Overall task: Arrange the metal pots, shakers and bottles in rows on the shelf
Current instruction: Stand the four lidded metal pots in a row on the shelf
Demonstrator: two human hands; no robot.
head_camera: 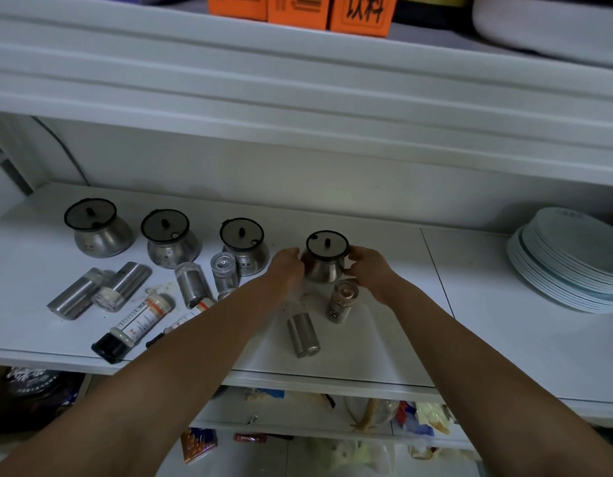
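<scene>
Head view: nearest the front edge of the shelf (pixel 470 304), a black-capped bottle (pixel 126 333) and a steel shaker (pixel 303 333) lie on their sides, seemingly not yet sorted. Just behind that shaker a brown-labelled shaker (pixel 341 301) stands upright, close by the right wrist. Further in, the left hand (pixel 287 266) and right hand (pixel 370 270) curl round opposite sides of the fourth pot (pixel 325 261). The fingers are clamped on its flared steel body below the dark lid. This two-sided hold probably keeps it level while it is lined up. It sits to the right of three lidded pots (pixel 170 239) spaced in a row toward the back edge, so the step looks like completing that row. Whether its base touches the shelf I cannot tell. At the shelf's right end a stack of plates (pixel 570 259) stands well apart.
</scene>
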